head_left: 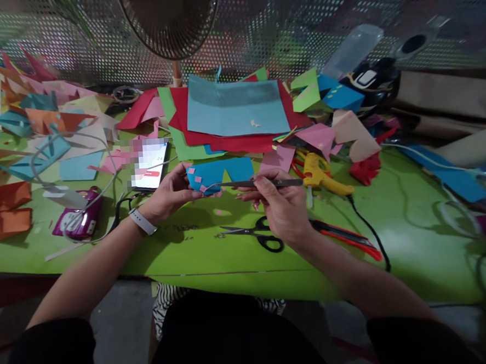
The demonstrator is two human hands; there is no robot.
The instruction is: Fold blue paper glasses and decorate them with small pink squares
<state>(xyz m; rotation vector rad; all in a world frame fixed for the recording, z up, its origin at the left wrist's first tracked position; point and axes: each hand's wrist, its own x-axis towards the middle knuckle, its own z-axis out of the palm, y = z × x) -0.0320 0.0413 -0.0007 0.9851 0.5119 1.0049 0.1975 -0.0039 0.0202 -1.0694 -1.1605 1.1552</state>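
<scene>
My left hand (173, 192) is closed on the left end of a blue paper piece (238, 168). A V-shaped notch is cut in the paper's lower edge, and small pink paper squares (198, 179) lie on its left part. In my right hand (283, 201) is a pair of dark metal tweezers (237, 184), held nearly level. Their tips reach over the blue paper to a pink bit by my left fingertips; whether they grip it I cannot tell. Black-handled scissors (256, 231) lie on the table below my hands, beside small dark scraps.
A yellow glue gun (322, 174) and an orange-black utility knife (349, 238) lie on the right of the green table (215, 260). Stacked coloured paper (236, 108) is behind. On the left are a phone (153, 165), a purple device (80, 214) with cables and folded paper shapes. A fan (171, 21) stands behind.
</scene>
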